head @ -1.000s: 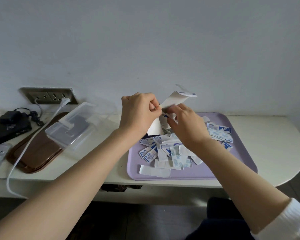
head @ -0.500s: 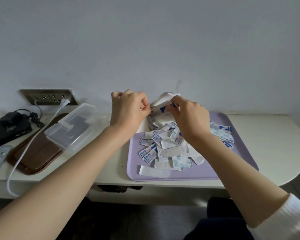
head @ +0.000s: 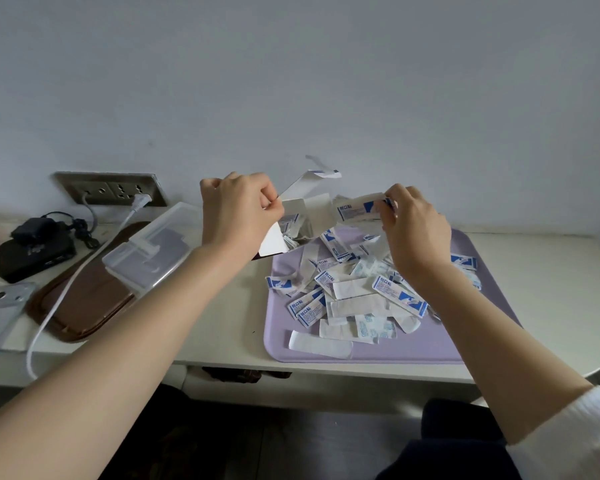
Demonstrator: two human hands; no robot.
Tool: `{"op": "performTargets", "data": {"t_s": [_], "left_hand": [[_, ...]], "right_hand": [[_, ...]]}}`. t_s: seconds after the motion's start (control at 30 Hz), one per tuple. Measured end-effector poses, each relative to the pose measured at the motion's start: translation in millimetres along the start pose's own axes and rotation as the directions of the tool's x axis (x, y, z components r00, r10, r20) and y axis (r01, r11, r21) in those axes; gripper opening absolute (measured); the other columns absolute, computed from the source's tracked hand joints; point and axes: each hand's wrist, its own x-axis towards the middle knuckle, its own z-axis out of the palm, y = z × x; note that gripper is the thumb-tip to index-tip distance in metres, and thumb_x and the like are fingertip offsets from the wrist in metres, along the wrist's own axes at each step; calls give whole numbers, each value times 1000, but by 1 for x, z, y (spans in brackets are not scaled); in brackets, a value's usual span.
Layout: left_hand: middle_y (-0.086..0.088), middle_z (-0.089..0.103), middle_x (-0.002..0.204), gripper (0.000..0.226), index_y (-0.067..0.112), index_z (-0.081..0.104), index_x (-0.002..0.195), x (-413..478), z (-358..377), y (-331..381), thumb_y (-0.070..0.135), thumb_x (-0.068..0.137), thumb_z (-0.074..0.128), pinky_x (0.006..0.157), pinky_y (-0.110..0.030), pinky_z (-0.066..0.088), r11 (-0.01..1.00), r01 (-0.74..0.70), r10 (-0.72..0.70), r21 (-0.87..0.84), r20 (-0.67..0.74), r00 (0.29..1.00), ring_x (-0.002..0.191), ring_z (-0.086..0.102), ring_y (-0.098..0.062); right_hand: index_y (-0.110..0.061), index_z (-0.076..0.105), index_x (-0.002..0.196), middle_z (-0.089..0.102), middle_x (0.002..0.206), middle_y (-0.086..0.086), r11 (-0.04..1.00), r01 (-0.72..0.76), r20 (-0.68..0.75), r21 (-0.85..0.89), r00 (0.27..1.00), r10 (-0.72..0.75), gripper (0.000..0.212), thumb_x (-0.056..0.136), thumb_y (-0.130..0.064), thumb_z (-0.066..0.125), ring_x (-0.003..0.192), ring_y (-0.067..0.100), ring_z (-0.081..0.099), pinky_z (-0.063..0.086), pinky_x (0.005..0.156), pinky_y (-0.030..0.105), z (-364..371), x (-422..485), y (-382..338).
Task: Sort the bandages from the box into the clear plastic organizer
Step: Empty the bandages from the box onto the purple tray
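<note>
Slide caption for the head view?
Left hand grips the open box; right hand pinches bandages above the purple tray.

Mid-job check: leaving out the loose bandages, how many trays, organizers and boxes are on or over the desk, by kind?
Trays: 2 (purple tray, brown tray)
Clear plastic organizer: 1
Bandage box: 1, held in the left hand
Total: 4

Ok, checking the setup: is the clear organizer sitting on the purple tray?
No, the clear organizer lies left of the purple tray, partly over the brown tray.
</note>
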Motion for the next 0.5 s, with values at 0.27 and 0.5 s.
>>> {"op": "performTargets", "data": {"t_s": [0.27, 0.5], "left_hand": [[10, 53, 58, 13, 20, 61, 66, -2, 4, 10, 16, 78, 64, 77, -30, 28, 998, -33, 31, -55, -23, 999, 72, 53, -19], [10, 50, 58, 13, 19, 61, 68, 0, -4, 1, 17, 80, 63, 75, -28, 23, 1000, -23, 23, -4, -31, 999, 75, 54, -20]], "right_hand": [[-15, 53, 100, 68, 67, 8, 979, 129, 11, 157, 991, -132, 15, 98, -23, 41, 62, 34, 62, 44, 56, 34, -3, -6, -10], [-13, 64, 91, 62, 93, 5, 987, 161, -84, -23, 983, -162, 24, 96, -27, 46, 62, 37, 56, 30, 51, 26, -5, -10, -16]]}}
